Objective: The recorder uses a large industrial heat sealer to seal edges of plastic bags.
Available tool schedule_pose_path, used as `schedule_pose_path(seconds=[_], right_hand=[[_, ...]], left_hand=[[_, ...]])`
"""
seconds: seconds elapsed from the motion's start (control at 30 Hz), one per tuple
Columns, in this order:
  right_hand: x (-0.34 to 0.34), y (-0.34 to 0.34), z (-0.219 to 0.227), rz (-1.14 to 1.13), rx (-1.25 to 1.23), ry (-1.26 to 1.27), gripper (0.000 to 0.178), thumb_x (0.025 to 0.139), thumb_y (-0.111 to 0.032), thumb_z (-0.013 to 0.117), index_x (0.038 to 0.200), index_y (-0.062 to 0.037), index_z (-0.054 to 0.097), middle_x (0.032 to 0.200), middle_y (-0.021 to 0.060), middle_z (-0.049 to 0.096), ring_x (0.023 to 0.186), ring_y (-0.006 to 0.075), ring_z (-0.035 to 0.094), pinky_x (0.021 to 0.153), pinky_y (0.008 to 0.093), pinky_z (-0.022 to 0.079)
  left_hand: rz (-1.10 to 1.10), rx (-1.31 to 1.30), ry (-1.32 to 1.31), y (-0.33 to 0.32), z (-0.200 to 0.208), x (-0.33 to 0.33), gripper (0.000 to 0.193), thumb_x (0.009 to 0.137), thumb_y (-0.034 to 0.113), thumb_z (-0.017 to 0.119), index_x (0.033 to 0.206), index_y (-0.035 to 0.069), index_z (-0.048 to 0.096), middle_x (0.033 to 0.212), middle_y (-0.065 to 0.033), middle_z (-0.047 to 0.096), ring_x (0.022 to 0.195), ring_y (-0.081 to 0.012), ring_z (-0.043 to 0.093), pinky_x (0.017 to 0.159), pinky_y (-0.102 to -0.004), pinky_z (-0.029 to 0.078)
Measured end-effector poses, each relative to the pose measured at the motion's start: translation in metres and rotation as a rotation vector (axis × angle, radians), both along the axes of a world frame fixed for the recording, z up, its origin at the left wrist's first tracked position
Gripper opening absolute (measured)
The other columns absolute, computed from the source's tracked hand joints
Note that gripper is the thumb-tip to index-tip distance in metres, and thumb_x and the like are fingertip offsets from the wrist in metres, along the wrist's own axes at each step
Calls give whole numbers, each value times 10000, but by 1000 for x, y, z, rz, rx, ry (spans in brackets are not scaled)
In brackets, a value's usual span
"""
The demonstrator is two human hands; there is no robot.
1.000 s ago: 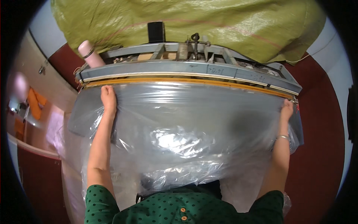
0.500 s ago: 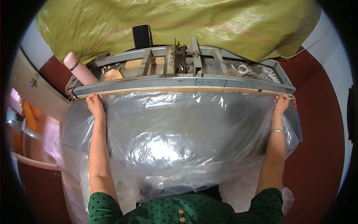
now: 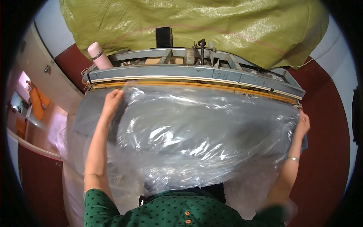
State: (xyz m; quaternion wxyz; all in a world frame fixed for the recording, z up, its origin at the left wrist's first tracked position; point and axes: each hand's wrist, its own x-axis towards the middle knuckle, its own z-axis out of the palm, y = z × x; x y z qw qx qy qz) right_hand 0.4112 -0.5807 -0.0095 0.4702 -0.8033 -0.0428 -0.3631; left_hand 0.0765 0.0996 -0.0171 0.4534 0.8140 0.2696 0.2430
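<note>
A wide clear plastic sheet point(image 3: 181, 125) spreads in front of me over a dark grey surface, creased and shiny. My left hand point(image 3: 113, 101) is closed on the sheet near its far left corner, and that corner sticks up beside my fingers. At the far right corner, my right hand point(image 3: 303, 123) is closed on the sheet's edge. Just beyond the sheet lies a long metal bar frame point(image 3: 159, 72), lifted a little above an orange-brown strip point(image 3: 189, 84). The sheet's far edge lies close to that strip. Its near part hangs toward my lap.
A pink bottle point(image 3: 100, 56) stands at the frame's left end. Behind the frame, a black phone point(image 3: 163, 37) leans on a yellow-green woven cover point(image 3: 234, 22). A clamp-like metal fitting point(image 3: 202, 51) rises mid-frame. At left is a door point(image 3: 53, 72) with a handle.
The bar frame has risen off the strip. Both hands have come back from it toward me, with the sheet; the left moved rightward too, and the sheet's left corner has lifted.
</note>
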Motion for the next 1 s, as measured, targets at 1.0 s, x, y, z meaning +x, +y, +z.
schedule_pose_path(seconds=[1.0], right_hand=[[-229, 383, 40, 1361, 331, 639, 129, 843, -129, 494, 872, -37, 580, 581, -42, 479, 466, 21, 383, 412, 169, 291]], left_hand=[[-211, 1051, -364, -172, 65, 5, 292, 593, 134, 664, 828, 67, 504, 829, -74, 523, 821, -247, 533, 618, -333, 454]])
